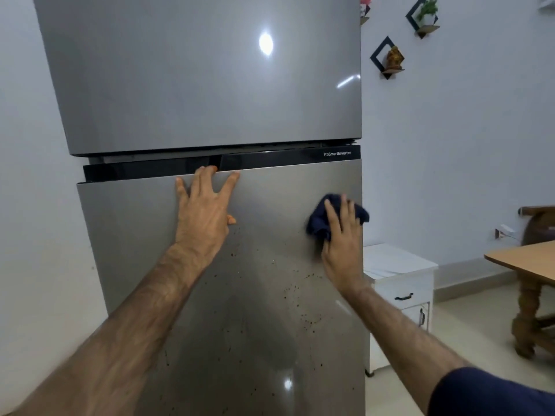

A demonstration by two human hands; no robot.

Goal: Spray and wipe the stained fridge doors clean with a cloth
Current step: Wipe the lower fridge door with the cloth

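Steel-grey, the upright lower fridge door point(264, 280) (brown-speckled) is braced by the left hand point(204, 217), fingers splayed flat; a navy cloth point(336, 216) is pressed near its right edge under the right hand point(342, 244), fingers straight.

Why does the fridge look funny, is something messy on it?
Yes. The lower fridge door is dotted with dark brown specks, mostly below the two hands. The upper door looks clean.

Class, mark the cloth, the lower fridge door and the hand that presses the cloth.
dark blue cloth point(319, 219), head view: bunched left part.
lower fridge door point(126, 235), head view: bare steel at left.
right hand point(342, 244), head view: back of hand.
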